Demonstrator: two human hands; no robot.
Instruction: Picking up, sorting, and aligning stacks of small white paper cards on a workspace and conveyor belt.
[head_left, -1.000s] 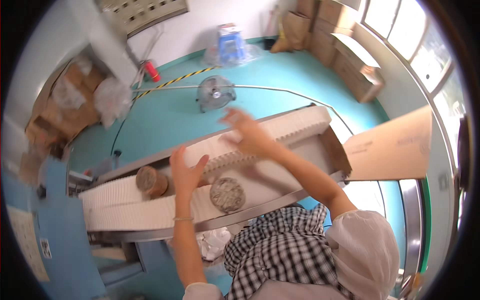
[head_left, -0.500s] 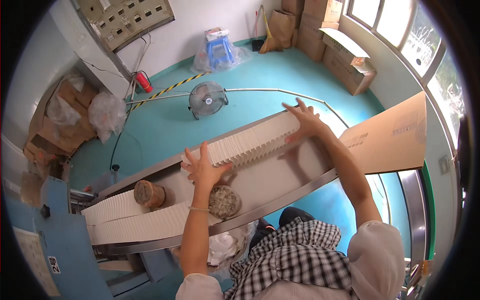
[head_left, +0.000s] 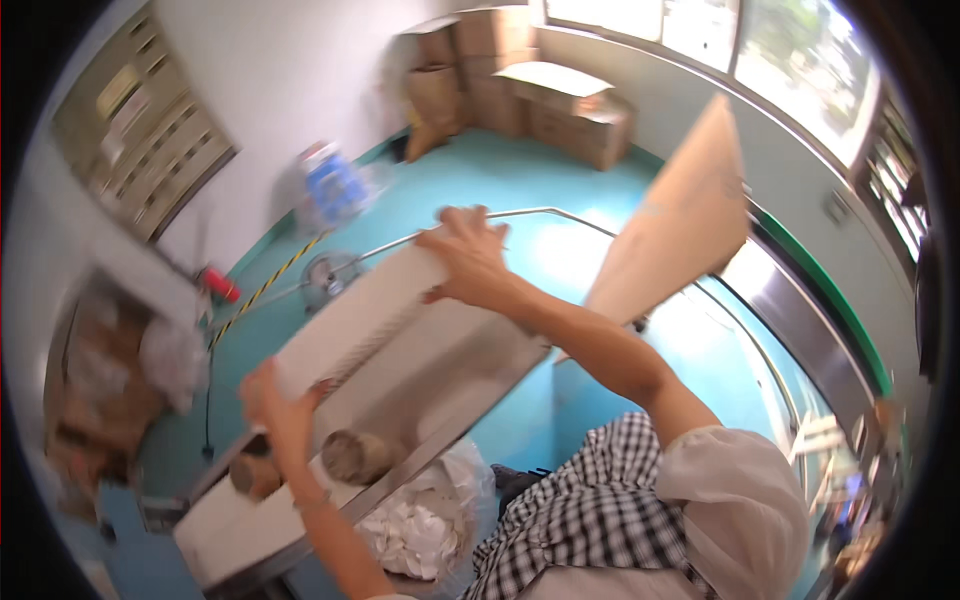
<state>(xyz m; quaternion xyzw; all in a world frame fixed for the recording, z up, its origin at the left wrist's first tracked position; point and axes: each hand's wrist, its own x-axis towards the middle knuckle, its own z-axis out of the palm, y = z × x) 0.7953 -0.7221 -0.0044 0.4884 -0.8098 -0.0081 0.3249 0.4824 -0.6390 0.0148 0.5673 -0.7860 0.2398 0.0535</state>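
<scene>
A long row of thin white folded pieces (head_left: 362, 310), packed face to face, is clasped between my two hands. My left hand (head_left: 285, 405) presses its near-left end, thumb on the inner side. Fingers of my right hand (head_left: 468, 258) wrap the far-right end. Beneath lies the metal-edged trough (head_left: 470, 375); blur hides whether the row still touches it. Close to my left wrist stand two brown, rough-ended cylinders (head_left: 352, 457), one on either side of the forearm. More white pieces (head_left: 225, 535) lie in the trough's left end.
An upright cardboard flap (head_left: 675, 205) rises to the right of my right arm. Below the trough sits a clear plastic bag (head_left: 415, 530) of white scraps. A floor fan (head_left: 330, 280) and a pipe stand beyond. Cartons (head_left: 575, 125) are stacked by the window; a steel conveyor (head_left: 790, 310) runs along the right.
The view has swung to the right. Both hands, spread at the row's ends before, now close more firmly around it. The row appears tighter and lifted or shifted toward the trough's far edge.
</scene>
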